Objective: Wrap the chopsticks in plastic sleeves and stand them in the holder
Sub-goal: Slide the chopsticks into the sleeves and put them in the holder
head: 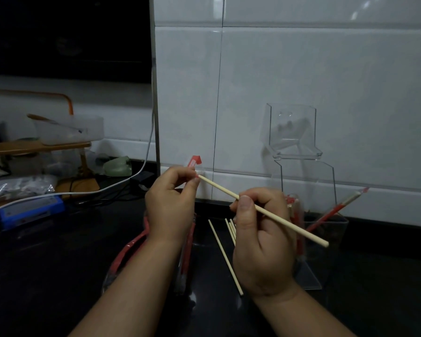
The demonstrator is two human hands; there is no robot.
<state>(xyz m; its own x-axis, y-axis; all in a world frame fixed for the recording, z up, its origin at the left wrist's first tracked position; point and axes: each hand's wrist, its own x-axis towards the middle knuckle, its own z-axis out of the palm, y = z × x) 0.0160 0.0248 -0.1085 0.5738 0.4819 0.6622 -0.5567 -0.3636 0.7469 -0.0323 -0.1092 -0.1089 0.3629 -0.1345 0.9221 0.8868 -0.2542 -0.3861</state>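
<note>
Here both hands (219, 215) hold one chopstick (265, 210) between them.

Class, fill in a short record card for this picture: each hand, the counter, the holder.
Left hand: pinches a red-ended plastic sleeve
Right hand: grips a bare chopstick, tip at the sleeve's mouth
Counter: several loose chopsticks; spare sleeves to their left
Holder: clear, one wrapped chopstick leaning inside
</note>
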